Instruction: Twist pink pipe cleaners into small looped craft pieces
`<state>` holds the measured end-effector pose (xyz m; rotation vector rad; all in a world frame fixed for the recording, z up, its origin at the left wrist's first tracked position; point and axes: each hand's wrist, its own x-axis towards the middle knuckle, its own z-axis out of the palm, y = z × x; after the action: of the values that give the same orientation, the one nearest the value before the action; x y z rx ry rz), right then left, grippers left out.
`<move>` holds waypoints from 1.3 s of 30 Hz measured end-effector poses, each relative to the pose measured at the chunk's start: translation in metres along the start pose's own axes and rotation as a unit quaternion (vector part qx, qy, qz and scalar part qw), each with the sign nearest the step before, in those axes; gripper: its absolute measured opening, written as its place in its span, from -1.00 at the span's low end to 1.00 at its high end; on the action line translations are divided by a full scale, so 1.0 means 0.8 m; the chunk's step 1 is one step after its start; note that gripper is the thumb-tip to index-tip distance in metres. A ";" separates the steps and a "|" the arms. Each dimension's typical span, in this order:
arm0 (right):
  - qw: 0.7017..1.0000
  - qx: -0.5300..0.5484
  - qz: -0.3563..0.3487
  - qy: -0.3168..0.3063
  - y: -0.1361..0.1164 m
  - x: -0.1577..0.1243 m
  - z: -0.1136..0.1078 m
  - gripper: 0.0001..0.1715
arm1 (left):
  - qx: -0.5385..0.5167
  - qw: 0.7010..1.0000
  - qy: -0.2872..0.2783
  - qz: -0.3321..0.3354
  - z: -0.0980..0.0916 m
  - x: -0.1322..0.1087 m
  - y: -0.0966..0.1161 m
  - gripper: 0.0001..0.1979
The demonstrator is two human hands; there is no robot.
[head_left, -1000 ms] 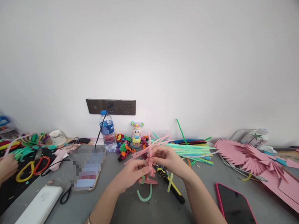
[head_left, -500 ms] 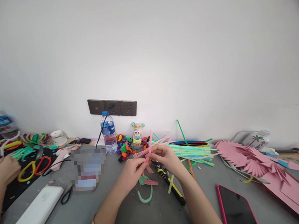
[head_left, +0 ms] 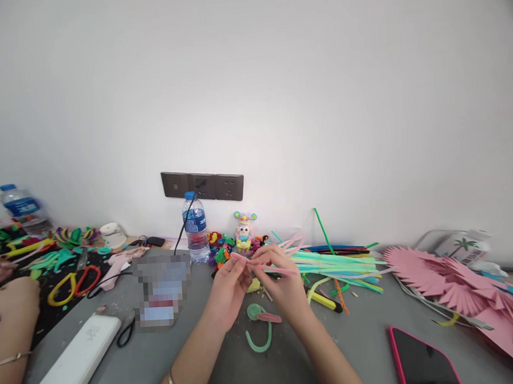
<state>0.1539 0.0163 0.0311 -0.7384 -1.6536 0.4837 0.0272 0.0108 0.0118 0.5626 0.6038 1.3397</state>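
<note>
While the left hand (head_left: 228,294) pinches a pink pipe cleaner (head_left: 241,257) between nearly closed thumb and fingers, the right hand (head_left: 282,285) holds it just alongside in a similarly narrow pinch, both in front of the toy figurine (head_left: 244,233). The step in hand looks like bending or twisting; working it further would call for a steady left pinch and a small turn from the right. Nearer than the figurine lies a coiled green pipe cleaner (head_left: 253,312); to the figurine's right, a pipe-cleaner bundle (head_left: 333,262).

Wall sockets (head_left: 208,186), water bottle (head_left: 199,243), pink-rimmed phone (head_left: 424,359)
</note>
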 end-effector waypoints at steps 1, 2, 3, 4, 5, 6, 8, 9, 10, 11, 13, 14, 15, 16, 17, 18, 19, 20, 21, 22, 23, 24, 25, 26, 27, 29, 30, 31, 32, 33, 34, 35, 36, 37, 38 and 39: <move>1.000 -0.013 -0.012 0.002 -0.002 -0.002 0.002 -0.87 | -0.019 1.000 -0.001 -0.004 0.000 0.000 0.000 -0.76; 0.999 -0.026 -0.022 -0.001 -0.003 -0.004 0.003 -0.86 | -0.034 0.999 -0.004 -0.007 0.000 -0.001 -0.001 -0.77; 0.998 -0.042 -0.034 -0.007 -0.004 -0.007 0.003 -0.86 | -0.045 0.999 -0.008 -0.009 0.000 -0.001 -0.001 -0.78; 0.997 -0.065 -0.044 -0.015 -0.004 -0.009 0.003 -0.85 | -0.052 0.999 -0.011 -0.010 0.001 -0.002 -0.001 -0.79; 0.994 -0.094 -0.058 -0.015 -0.004 -0.012 0.003 -0.85 | -0.055 0.998 -0.015 -0.012 0.002 -0.003 -0.001 -0.80; 0.990 -0.122 -0.072 -0.012 -0.003 -0.014 0.003 -0.85 | -0.055 0.998 -0.018 -0.014 0.002 -0.003 0.000 -0.80; 0.980 -0.170 -0.106 0.000 -0.001 -0.016 0.003 -0.84 | -0.048 0.998 -0.021 -0.017 0.003 -0.004 0.000 -0.79; 0.975 -0.188 -0.122 0.006 0.000 -0.017 0.003 -0.83 | -0.043 0.999 -0.022 -0.018 0.003 -0.004 0.000 -0.79; 0.970 -0.203 -0.137 0.009 0.001 -0.017 0.004 -0.82 | -0.037 0.999 -0.020 -0.017 0.003 -0.004 -0.001 -0.78; 0.965 -0.214 -0.149 0.011 0.002 -0.017 0.004 -0.81 | -0.031 0.999 -0.016 -0.016 0.002 -0.003 -0.001 -0.78; 0.962 -0.224 -0.159 0.012 0.004 -0.017 0.005 -0.80 | -0.023 1.000 -0.002 -0.014 0.000 -0.001 -0.001 -0.77; 0.962 -0.222 -0.157 0.008 0.005 -0.016 0.005 -0.79 | -0.020 1.000 0.009 -0.014 -0.002 0.000 -0.001 -0.76; 0.964 -0.215 -0.154 0.003 0.006 -0.015 0.004 -0.79 | -0.018 1.000 0.020 -0.015 -0.004 0.001 -0.001 -0.75; 0.968 -0.204 -0.147 -0.006 0.007 -0.014 0.004 -0.79 | -0.014 0.999 0.031 -0.016 -0.005 0.002 -0.001 -0.74; 0.972 -0.189 -0.136 -0.018 0.008 -0.013 0.003 -0.80 | -0.011 0.999 0.039 -0.015 -0.006 0.004 0.000 -0.73; 0.978 -0.168 -0.120 -0.032 0.009 -0.011 0.002 -0.81 | -0.007 0.999 0.044 -0.014 -0.007 0.005 0.001 -0.72; 0.984 -0.142 -0.100 -0.046 0.010 -0.010 0.000 -0.83 | -0.003 0.999 0.047 -0.012 -0.008 0.006 0.002 -0.70; 0.989 -0.111 -0.078 -0.055 0.011 -0.008 -0.001 -0.85 | 0.001 0.999 0.049 -0.011 -0.008 0.007 0.004 -0.69; 0.994 -0.080 -0.055 -0.059 0.011 -0.007 -0.003 -0.87 | 0.007 0.999 0.052 -0.012 -0.008 0.007 0.005 -0.68; 0.996 -0.050 -0.034 -0.061 0.012 -0.006 -0.005 -0.88 | 0.016 0.998 0.054 -0.015 -0.008 0.008 0.006 -0.66; 0.998 -0.023 -0.017 -0.063 0.013 -0.005 -0.007 -0.89 | 0.027 0.998 0.055 -0.018 -0.008 0.008 0.007 -0.65; 0.998 0.000 0.000 -0.068 0.014 -0.004 -0.010 -0.88 | 0.040 0.998 0.051 -0.022 -0.008 0.007 0.008 -0.64; 0.997 0.022 0.018 -0.078 0.014 -0.003 -0.013 -0.88 | 0.054 0.997 0.042 -0.025 -0.008 0.007 0.008 -0.64; 0.994 0.047 0.039 -0.088 0.015 -0.002 -0.016 -0.87 | 0.070 0.997 0.026 -0.030 -0.008 0.005 0.009 -0.64; 0.991 0.074 0.061 -0.097 0.015 -0.001 -0.020 -0.87 | 0.084 0.996 0.006 -0.035 -0.008 0.004 0.009 -0.66; 0.980 0.134 0.103 -0.106 0.014 0.000 -0.028 -0.84 | 0.110 0.992 -0.041 -0.048 -0.008 0.001 0.008 -0.71; 0.972 0.164 0.122 -0.114 0.013 0.001 -0.032 -0.83 | 0.121 0.989 -0.062 -0.054 -0.008 0.000 0.008 -0.74; 0.963 0.193 0.141 -0.127 0.012 0.002 -0.036 -0.82 | 0.129 0.987 -0.078 -0.059 -0.008 -0.002 0.007 -0.75; 0.952 0.217 0.158 -0.144 0.011 0.002 -0.039 -0.82 | 0.134 0.985 -0.087 -0.063 -0.007 -0.002 0.006 -0.75; 0.944 0.233 0.173 -0.159 0.010 0.003 -0.042 -0.82 | 0.135 0.985 -0.089 -0.064 -0.007 -0.003 0.006 -0.75; 0.938 0.243 0.182 -0.166 0.009 0.003 -0.044 -0.81 | 0.132 0.986 -0.084 -0.064 -0.006 -0.003 0.005 -0.76; 0.937 0.245 0.185 -0.165 0.009 0.003 -0.046 -0.81 | 0.124 0.988 -0.074 -0.062 -0.005 -0.003 0.004 -0.76; 0.939 0.242 0.184 -0.160 0.008 0.003 -0.047 -0.80 | 0.109 0.991 -0.061 -0.058 -0.004 -0.003 0.004 -0.76; 0.942 0.235 0.181 -0.157 0.008 0.003 -0.047 -0.79 | 0.091 0.993 -0.048 -0.054 -0.004 -0.002 0.003 -0.76; 0.944 0.228 0.179 -0.157 0.009 0.003 -0.047 -0.78 | 0.071 0.996 -0.038 -0.049 -0.003 -0.002 0.003 -0.76; 0.945 0.225 0.178 -0.159 0.009 0.003 -0.047 -0.77 | 0.051 0.997 -0.031 -0.045 -0.002 -0.002 0.002 -0.77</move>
<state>0.1919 0.0197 0.0360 -0.6350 -1.6159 1.2487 0.0245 0.0096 0.0120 0.6496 0.6412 1.2071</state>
